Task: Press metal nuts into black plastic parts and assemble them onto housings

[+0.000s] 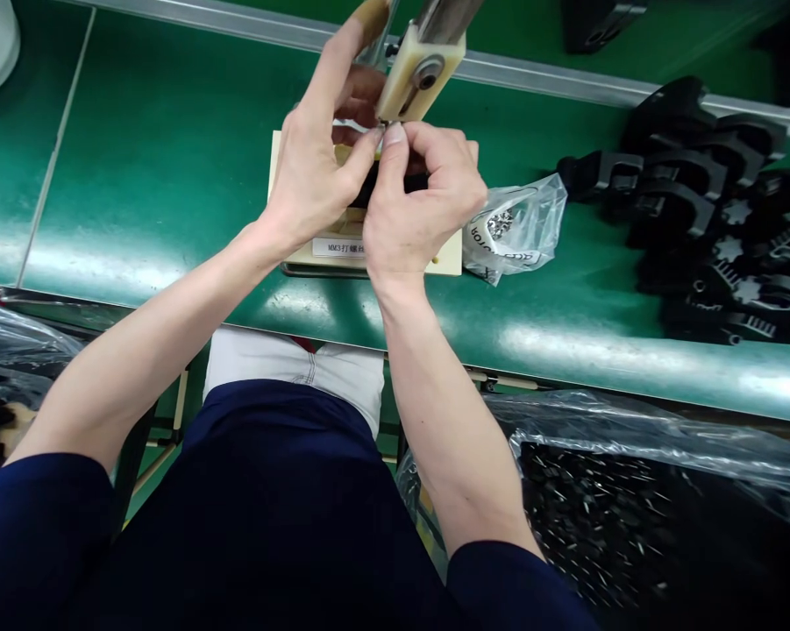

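Observation:
Both hands meet at the lower end of a cream block (416, 79) with a bolt in its face, fixed under a metal bar. My left hand (312, 171) has its index finger raised, the other fingers curled beside the block, and the thumb pressed toward its tip. My right hand (421, 188) pinches thumb against index finger at the same spot; whatever small thing they hold is hidden. Beneath them lies a cream fixture board (448, 256) with a printed label (338, 248). A black part (366, 188) on it is mostly covered by my hands.
Right of the board is a clear plastic bag (532, 223) of small shiny metal pieces. Several black moulded parts (684, 184) are piled on the green table (171, 175). A plastic-lined container of black pieces (592, 517) stands below the front edge, and another lined bag (19, 337) at left.

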A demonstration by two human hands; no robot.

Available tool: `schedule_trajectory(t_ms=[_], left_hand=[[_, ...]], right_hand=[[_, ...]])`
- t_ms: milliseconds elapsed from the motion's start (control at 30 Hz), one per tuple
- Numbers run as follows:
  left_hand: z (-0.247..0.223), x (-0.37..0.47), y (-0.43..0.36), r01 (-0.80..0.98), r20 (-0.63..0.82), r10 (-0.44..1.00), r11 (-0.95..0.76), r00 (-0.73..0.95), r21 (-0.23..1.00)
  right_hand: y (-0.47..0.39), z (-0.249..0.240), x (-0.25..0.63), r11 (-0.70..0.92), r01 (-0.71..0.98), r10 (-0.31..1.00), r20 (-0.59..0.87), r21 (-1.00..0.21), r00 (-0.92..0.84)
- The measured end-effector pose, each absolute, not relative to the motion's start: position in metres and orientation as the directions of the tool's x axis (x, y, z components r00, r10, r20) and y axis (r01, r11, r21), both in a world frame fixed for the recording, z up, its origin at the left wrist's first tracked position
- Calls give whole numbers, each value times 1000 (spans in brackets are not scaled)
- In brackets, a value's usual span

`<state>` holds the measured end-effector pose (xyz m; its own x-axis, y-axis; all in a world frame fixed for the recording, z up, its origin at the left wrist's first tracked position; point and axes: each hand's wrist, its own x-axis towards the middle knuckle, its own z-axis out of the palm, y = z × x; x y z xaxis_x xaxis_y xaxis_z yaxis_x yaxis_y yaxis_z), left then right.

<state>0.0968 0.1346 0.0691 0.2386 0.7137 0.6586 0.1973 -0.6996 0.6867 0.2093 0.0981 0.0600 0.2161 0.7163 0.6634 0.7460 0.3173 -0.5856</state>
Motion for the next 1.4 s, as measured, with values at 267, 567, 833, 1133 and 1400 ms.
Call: schedule_trajectory(t_ms=[267, 567, 833, 1133, 1400], left_hand=[[77, 92, 139, 299, 608, 732, -681, 307, 669], [69, 93, 150, 368, 680, 678, -729, 279, 577], [65, 93, 152, 325, 732, 618, -782, 289, 532], [79, 99, 137, 361, 643, 718, -693, 265, 624], [84, 94, 138, 308, 610, 728, -686, 313, 660]], right_hand=[[100, 58, 205, 196, 732, 833, 504, -653, 227], [99, 70, 221, 286, 784, 752, 636, -551, 173], [106, 78, 238, 352, 833, 751, 660, -427, 20], [103, 83, 235, 334, 825, 762, 646, -456, 50], [104, 86, 234, 306, 772, 833, 549, -557, 66]])
